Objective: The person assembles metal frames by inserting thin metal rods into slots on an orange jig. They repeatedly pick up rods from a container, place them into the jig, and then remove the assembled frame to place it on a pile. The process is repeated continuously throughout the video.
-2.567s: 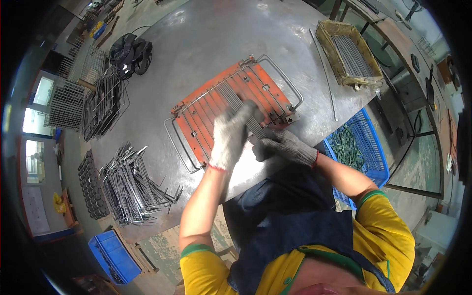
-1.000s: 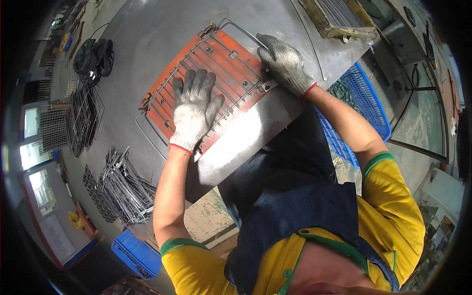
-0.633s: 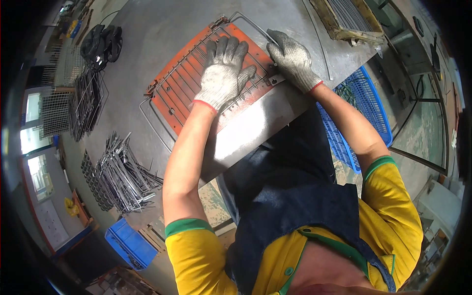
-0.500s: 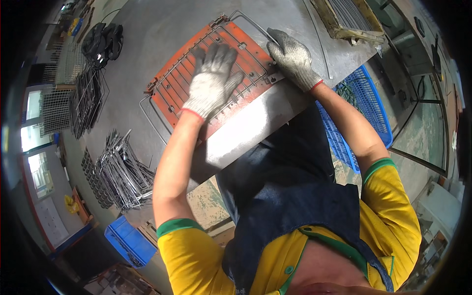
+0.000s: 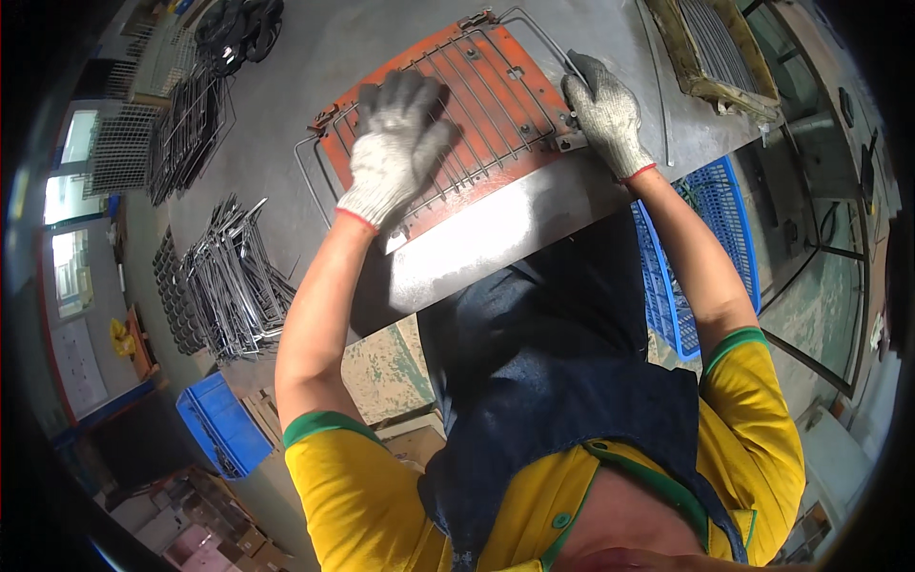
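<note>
An orange jig plate (image 5: 410,60) lies at a slant on the grey metal table. Thin parallel rods (image 5: 488,107) run across it, within a bent wire frame (image 5: 541,34) whose loops stick out past both ends of the plate. Wearing a white knit glove with grey fingers, my left hand (image 5: 396,143) rests open over the rods on the left half, fingers spread. In a matching glove, my right hand (image 5: 605,114) is closed around the frame's wire at the plate's right end; its fingertips are partly hidden.
Stacked bent wire frames (image 5: 233,281) sit at the table's left edge, near dark wire racks (image 5: 186,124) and black gloves (image 5: 238,33). A tray of straight rods (image 5: 715,52) stands far right. Blue crates (image 5: 729,224) (image 5: 224,424) flank the table below.
My left hand has shifted left across the rods, toward the plate's left end. My right hand stays at the wire by the right end. The whole view has swung slightly.
</note>
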Motion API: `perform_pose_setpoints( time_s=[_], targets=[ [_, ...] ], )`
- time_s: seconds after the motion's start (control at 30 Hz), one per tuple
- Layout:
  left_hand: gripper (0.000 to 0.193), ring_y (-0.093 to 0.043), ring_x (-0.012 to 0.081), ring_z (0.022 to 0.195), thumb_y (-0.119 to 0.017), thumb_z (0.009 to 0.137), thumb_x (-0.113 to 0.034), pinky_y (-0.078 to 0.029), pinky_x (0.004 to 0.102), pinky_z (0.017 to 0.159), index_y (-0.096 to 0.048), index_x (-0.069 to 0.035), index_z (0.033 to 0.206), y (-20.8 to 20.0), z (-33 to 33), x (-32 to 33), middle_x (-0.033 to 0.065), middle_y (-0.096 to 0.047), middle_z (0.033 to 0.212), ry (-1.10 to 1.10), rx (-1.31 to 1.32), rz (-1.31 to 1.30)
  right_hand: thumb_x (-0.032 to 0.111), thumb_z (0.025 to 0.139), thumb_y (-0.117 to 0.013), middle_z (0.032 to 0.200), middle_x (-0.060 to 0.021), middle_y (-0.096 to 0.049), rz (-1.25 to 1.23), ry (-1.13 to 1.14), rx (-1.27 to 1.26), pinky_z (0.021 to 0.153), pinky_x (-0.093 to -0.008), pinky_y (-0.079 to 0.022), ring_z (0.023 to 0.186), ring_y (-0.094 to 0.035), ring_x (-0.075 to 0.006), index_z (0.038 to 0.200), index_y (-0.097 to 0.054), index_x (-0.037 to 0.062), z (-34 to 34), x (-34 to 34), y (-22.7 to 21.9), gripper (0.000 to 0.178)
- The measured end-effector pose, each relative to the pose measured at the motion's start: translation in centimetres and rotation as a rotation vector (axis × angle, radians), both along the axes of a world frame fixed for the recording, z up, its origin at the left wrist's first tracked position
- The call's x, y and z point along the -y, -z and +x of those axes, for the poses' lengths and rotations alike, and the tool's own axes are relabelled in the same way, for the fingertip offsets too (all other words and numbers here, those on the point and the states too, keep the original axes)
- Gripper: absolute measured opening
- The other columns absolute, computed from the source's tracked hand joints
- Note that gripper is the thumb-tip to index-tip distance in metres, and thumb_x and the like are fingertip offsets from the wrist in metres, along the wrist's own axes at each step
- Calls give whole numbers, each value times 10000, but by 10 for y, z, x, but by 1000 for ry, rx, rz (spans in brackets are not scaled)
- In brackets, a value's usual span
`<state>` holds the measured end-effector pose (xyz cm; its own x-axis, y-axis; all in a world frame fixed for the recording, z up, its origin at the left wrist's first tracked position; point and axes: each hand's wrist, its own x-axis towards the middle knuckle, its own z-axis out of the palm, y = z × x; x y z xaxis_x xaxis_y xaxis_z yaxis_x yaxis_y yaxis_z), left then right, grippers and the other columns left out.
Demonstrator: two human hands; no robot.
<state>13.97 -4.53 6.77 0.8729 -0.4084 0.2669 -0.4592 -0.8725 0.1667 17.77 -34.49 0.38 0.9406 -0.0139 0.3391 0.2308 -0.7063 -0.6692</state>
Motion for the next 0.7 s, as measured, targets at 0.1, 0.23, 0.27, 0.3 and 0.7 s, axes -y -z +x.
perform_pose_setpoints(
  time_s=[0.1, 0.23, 0.27, 0.3, 0.7],
  targets=[
    [610, -247, 363, 1501, -470, 1008, -468, -144, 532, 1237, -421, -112, 1501, 8, 1, -8, 191, -362, 1564, 108, -82, 300, 304, 964, -564, 1221, -145, -666, -33, -10, 62, 912, -437, -509, 1068, -654, -357, 1323, -601, 101, 5, 2, 2, 415],
    [586, -281, 352, 1489, -454, 1018, -451, -144, 532, 1236, -433, -109, 1494, -2, -8, -36, 181, -388, 1551, 132, -136, 318, 314, 964, -565, 1186, -143, -677, 43, 6, -10, 882, -461, -517, 1034, -657, -364, 1305, -608, 110, -1, 1, -1, 400],
    [581, -287, 354, 1487, -448, 1021, -449, -143, 532, 1237, -434, -112, 1494, -7, -11, -42, 178, -398, 1546, 128, -150, 348, 309, 964, -564, 1184, -142, -676, 55, 5, -10, 879, -460, -517, 1030, -658, -364, 1301, -609, 108, -1, 2, 1, 395],
    [576, -293, 356, 1484, -442, 1024, -448, -143, 533, 1237, -435, -114, 1494, -10, -13, -48, 176, -407, 1541, 124, -164, 378, 305, 964, -563, 1183, -142, -675, 54, 3, -1, 877, -458, -518, 1026, -658, -364, 1298, -610, 106, -1, 1, 1, 391],
    [686, -321, 362, 1466, -477, 986, -524, -169, 551, 1218, -431, -45, 1477, 4, -19, -47, 201, -424, 1523, 24, -56, 352, 288, 966, -550, 1151, -148, -676, 14, -4, 4, 856, -443, -525, 978, -671, -360, 1286, -608, 82, -5, -3, -12, 385]
  ],
)
